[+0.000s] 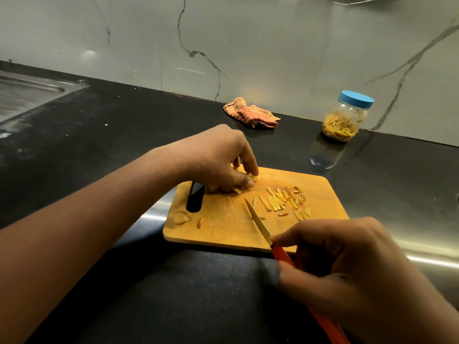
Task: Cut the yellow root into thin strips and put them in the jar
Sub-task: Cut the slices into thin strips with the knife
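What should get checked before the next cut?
1. Left hand holds the root down on the board: ok.
2. Right hand grips the knife: ok.
3. Blade apart from the left hand: ok, though the tip is near.
4. Cut strips lie on the board, right of the blade: ok.
5. Jar open for strips: not ok, its blue lid is on.
6. How much root is left: cannot tell, the hand hides it.

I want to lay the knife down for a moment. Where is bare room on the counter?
Bare counter lies between the sink and the cutting board, and between the cloth and the jar. The board is crowded: cut strips on its right half, the left hand holding root pieces at its far edge.
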### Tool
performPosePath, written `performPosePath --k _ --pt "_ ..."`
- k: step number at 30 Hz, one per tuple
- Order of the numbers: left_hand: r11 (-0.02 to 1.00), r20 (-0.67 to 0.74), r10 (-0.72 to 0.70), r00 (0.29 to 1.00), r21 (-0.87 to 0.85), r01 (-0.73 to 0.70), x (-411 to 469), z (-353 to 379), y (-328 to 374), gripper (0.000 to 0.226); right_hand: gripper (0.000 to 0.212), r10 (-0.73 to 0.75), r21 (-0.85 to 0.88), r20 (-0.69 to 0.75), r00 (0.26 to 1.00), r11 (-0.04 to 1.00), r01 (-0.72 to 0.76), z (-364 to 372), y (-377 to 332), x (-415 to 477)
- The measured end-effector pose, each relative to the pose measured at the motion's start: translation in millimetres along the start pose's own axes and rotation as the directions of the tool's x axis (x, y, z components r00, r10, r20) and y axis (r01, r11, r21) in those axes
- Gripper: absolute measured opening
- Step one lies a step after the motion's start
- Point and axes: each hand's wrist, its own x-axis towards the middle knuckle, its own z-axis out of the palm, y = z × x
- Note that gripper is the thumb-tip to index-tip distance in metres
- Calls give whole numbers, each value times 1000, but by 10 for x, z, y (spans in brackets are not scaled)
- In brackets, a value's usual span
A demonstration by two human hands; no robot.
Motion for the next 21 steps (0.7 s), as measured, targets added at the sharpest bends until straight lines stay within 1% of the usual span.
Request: performPosePath --k 3,6,10,13,16,19,21 --pt "1000 -12 -23 1000 7 23 21 13 13 25 22 15 -2 25 1000 1000 -15 -11 13 6" --pt "999 -19 -44 999 1 45 33 28 30 27 19 37 -5 19 999 999 -37 -59 41 7" --pt "998 -20 -55 998 -8 55 27 39 33 23 22 91 -12 -15 996 996 -91 -127 69 1" --pt "999 -32 -53 998 -7 53 15 49 46 17 19 132 -17 -64 989 991 -133 -178 128 20" --pt "999 -41 -54 998 -9 54 8 51 54 16 20 147 -13 -101 984 989 -149 -243 142 23" --pt "999 -52 -39 998 -3 39 -1 45 54 15 24 164 17 -100 981 986 -163 -314 113 11" --pt "1000 -83 -15 996 2 16 -16 47 78 17 35 186 35 -75 980 982 -184 -354 104 -13"
